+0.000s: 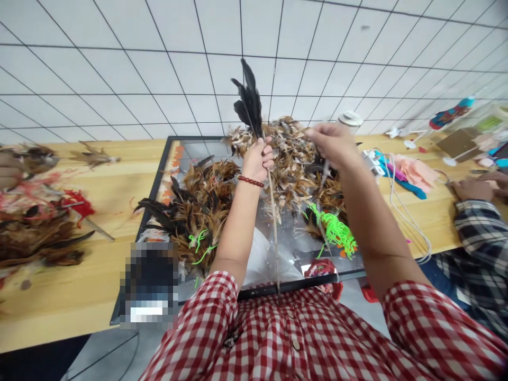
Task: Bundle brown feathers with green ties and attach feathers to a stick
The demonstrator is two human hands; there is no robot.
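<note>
My left hand (260, 159) is wrapped around a thin wooden stick (273, 219). Black feathers (250, 103) fan upward from the stick's top end, just above the fist. The stick's lower end reaches down to the front of my checked shirt. To the right, my right hand (333, 143) is raised with thumb and fingertips pressed together; what they pinch is too small to make out. Below both hands lie piles of brown feathers (210, 185) and paler brown-and-white feathers (289, 153). Bright green strings (339, 233) lie on feathers at the right.
A black-framed glossy panel (162, 159) carries the feather piles on the wooden table (99, 286). Red strands (79, 203) and more feathers lie left, by another person's hand (10, 172). At right are a lidded cup (350, 119), white cable (408, 225), coloured cloth (413, 172) and a co-worker's sleeve (482, 227).
</note>
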